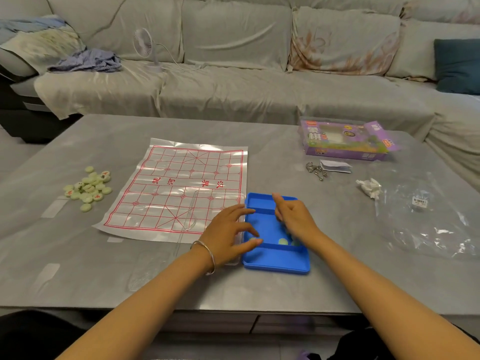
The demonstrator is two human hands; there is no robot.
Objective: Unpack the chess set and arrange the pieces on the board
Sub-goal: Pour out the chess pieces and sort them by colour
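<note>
Reaching into the tray (275, 263), left hand (228, 229) fingers (246, 211) lie released, right hand (294, 219) grasp unclear; light, slick pieces (282, 241) likely want pinching by the rim.

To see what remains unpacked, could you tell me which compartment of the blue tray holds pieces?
The middle compartment: pale green pieces lie at its near end, while the far compartment and near compartment look bare.

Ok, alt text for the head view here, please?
Two hands work at a blue tray on a grey table: the left hand spreads over its left rim, the right hand curls into the middle compartment, where a few pale green pieces lie. To the left lie the red-lined board sheet and a pile of pieces.
</note>
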